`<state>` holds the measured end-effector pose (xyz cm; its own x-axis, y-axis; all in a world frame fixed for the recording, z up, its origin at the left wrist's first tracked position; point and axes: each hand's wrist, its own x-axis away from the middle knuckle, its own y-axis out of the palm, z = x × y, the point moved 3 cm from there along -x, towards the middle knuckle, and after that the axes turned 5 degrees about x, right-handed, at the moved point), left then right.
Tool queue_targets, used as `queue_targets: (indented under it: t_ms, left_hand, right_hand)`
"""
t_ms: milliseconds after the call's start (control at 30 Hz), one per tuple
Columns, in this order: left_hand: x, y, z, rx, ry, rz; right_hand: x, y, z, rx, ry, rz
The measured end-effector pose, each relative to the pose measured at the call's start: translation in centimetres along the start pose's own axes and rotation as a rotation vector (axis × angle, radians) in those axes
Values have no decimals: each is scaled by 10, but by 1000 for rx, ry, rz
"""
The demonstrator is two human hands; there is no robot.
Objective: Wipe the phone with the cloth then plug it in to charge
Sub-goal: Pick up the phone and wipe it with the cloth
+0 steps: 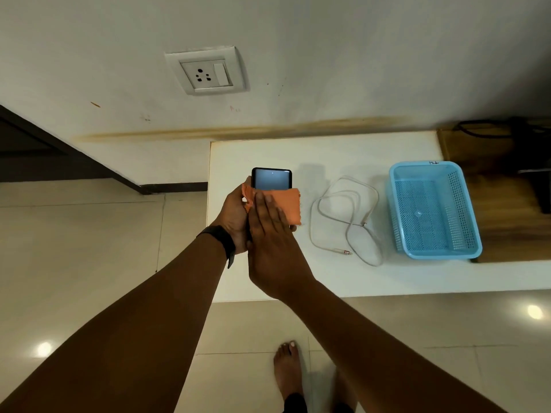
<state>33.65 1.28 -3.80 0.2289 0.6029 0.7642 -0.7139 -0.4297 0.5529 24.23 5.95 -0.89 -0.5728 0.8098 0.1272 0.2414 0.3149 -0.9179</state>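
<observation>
One phone (271, 177), one cloth (286, 204), one cable (343, 210), two hands

Dim warm light, glare spots on floor (44, 348), wide-angle bending at edges

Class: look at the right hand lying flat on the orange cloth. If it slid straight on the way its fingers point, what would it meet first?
The right hand points up the phone; past the cloth it would probably cross the bare screen first, though depth is unclear.
</observation>
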Motion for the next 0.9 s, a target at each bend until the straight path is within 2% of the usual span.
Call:
queue_targets:
  t_ms: [233, 667, 900]
  left_hand:
    - [2, -4, -1, -1, -70, -54]
    - [1, 2, -5, 81, -52, -152]
    - [2, 6, -1, 80, -57, -147]
  right_hand:
    - [47, 28, -15, -96, 26, 19]
    - [70, 39, -8, 34, 3, 15]
    - [72, 31, 10, -6, 121, 73]
